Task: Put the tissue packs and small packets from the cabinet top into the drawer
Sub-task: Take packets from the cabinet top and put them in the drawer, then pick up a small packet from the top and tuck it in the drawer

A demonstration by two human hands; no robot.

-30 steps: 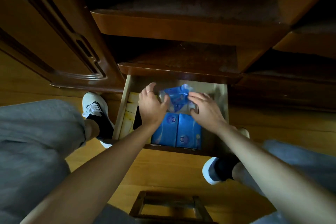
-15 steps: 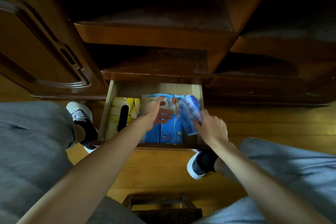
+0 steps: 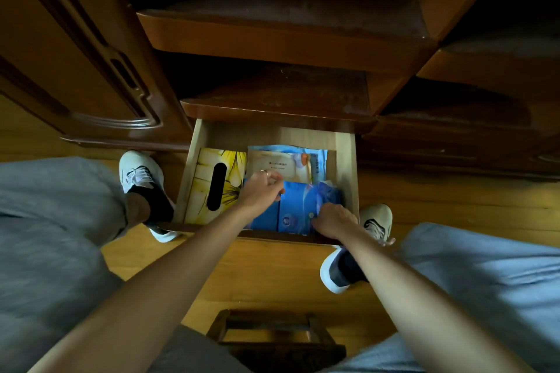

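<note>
Drawer (image 3: 348,160) holds the tissue packs (image 3: 291,212); my right hand (image 3: 333,222) grips a small packet (image 3: 328,194), wedging it beside them, while my left hand (image 3: 262,191), fingers curled, steadies the stack.

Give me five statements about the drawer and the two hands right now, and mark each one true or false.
1. The drawer is pulled open. True.
2. The yellow tissue box lies at the drawer's right side. False: it lies at the left side.
3. The right hand is down at the crumpled blue packet. True.
4. The left hand rests on the floor. False: it is inside the drawer, over the blue tissue packs.
5. The pale packet lies behind the blue tissue packs. True.
</note>
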